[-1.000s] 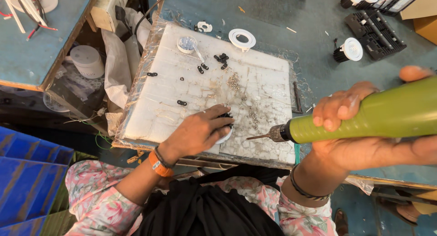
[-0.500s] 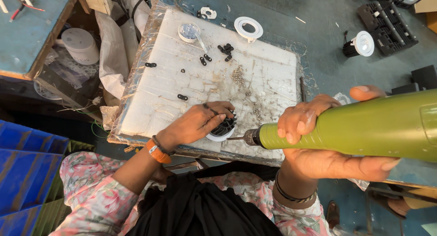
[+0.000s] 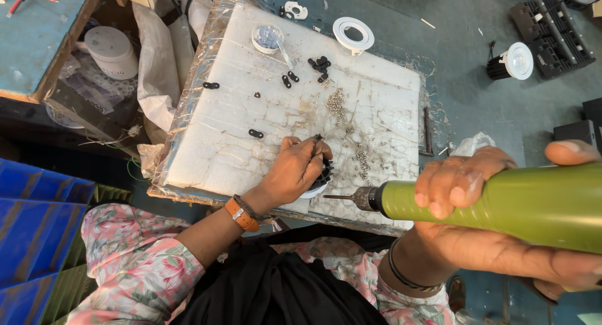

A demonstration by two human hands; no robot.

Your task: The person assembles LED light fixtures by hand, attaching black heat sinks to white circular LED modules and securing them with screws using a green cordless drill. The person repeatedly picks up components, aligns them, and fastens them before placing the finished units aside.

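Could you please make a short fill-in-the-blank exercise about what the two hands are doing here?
1. The right hand holds a ____ driver.
2. The left hand rests on a small black part on the ____ board.
3. The left wrist wears an ____ band.
4. Loose ____ lie on the board.

Missing words: green; white; orange; screws

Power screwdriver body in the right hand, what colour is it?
Olive green power screwdriver body, head view.

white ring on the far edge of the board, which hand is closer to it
Left. The left hand rests mid-board over a small black part, below the white ring. The right hand holds the green power screwdriver off the board's near right corner, farther away.
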